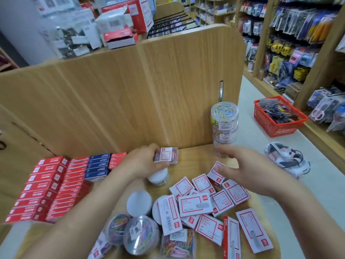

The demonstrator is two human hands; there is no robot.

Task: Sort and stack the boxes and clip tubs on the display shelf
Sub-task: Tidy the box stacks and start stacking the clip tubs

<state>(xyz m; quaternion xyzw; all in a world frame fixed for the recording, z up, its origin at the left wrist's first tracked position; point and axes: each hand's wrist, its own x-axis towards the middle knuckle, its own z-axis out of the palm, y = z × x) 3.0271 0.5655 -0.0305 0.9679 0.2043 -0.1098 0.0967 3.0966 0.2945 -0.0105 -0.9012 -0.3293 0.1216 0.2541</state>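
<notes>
The left hand (143, 161) pinches a small clear box (165, 154) with a white, red-framed label; its fingers hide the box's left end, and the print on the label is too blurred to read. Just below this hand a round tub with a white lid (158, 177) is half covered by the palm. To the left of this hand, rows of red boxes (44, 187) and a few blue boxes (99, 166) lie side by side on the wooden display shelf (194, 156); their white writing cannot be read. The right hand (242, 168) is spread open and holds nothing, and motion blur softens its fingertips. Behind its fingers stands a stack of clear clip tubs (224, 126), filled with coloured paper clips; the lowest tub is partly hidden by the fingers, so I cannot tell if they touch it. Below and between the two hands lies a loose heap of white boxes (205, 202) with red frames and a small red logo, the text unreadable. Nearer to the person, round tubs of coloured clips (140, 234) are cut off by the bottom edge. Far right of the right hand, a red basket (280, 126) stands on the floor.
</notes>
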